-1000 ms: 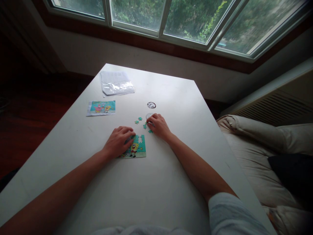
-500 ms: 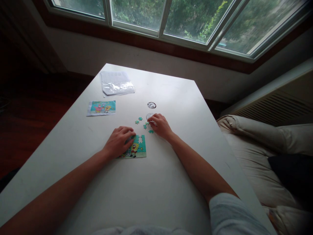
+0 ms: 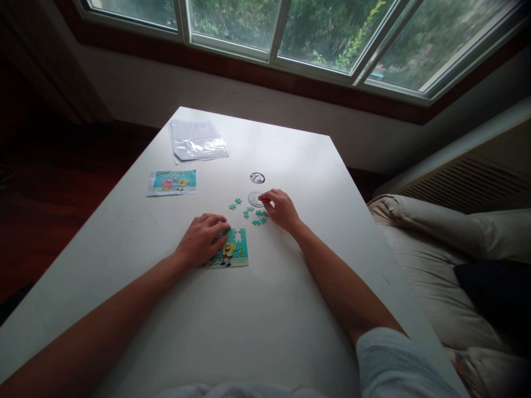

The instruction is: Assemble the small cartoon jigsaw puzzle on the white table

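Note:
A small, partly built cartoon jigsaw (image 3: 233, 250) lies on the white table (image 3: 257, 320). My left hand (image 3: 202, 238) rests on its left part with curled fingers pressing down on it. Several loose teal puzzle pieces (image 3: 249, 212) lie just beyond the jigsaw. My right hand (image 3: 282, 209) sits to their right, fingers bent, its fingertips touching a piece near a round clear lid (image 3: 254, 198). I cannot make out whether a piece is pinched between the fingers.
A printed reference picture (image 3: 171, 182) lies at the left. A paper sheet with a clear plastic bag (image 3: 196, 141) sits at the far end. A second small round object (image 3: 257, 178) lies beyond the lid. A cushioned seat (image 3: 448, 265) borders the table's right edge.
My right hand has shifted slightly right and back, uncovering the round lid and more loose pieces. My left hand has stayed on the jigsaw.

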Action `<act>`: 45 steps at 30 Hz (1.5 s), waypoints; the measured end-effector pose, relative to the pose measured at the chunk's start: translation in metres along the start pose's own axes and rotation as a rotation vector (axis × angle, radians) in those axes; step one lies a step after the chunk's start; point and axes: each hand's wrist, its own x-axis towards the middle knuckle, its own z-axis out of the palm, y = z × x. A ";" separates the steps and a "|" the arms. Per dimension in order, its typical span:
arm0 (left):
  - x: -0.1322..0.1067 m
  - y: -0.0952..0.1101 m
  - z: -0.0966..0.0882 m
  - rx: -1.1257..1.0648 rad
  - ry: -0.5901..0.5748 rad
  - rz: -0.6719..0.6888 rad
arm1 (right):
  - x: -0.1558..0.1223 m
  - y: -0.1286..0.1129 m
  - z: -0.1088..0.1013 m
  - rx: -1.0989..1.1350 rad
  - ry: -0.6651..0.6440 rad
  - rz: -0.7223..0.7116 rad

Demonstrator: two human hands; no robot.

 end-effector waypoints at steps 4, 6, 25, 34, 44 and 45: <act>0.000 0.000 0.000 0.012 -0.002 -0.003 | 0.000 -0.001 0.001 -0.003 -0.025 -0.003; 0.000 0.000 0.000 0.013 -0.004 -0.002 | 0.001 -0.001 -0.001 -0.008 -0.039 -0.004; 0.000 0.000 0.000 0.016 -0.007 -0.003 | -0.007 -0.006 -0.069 -0.177 -0.471 0.048; 0.000 -0.001 0.000 0.011 -0.006 -0.002 | -0.009 0.000 -0.063 -0.203 -0.502 0.093; -0.001 0.000 0.000 -0.006 -0.001 -0.002 | -0.010 -0.004 -0.059 -0.172 -0.505 0.077; -0.001 -0.001 0.000 -0.011 0.000 -0.002 | -0.010 -0.006 -0.059 -0.169 -0.506 0.075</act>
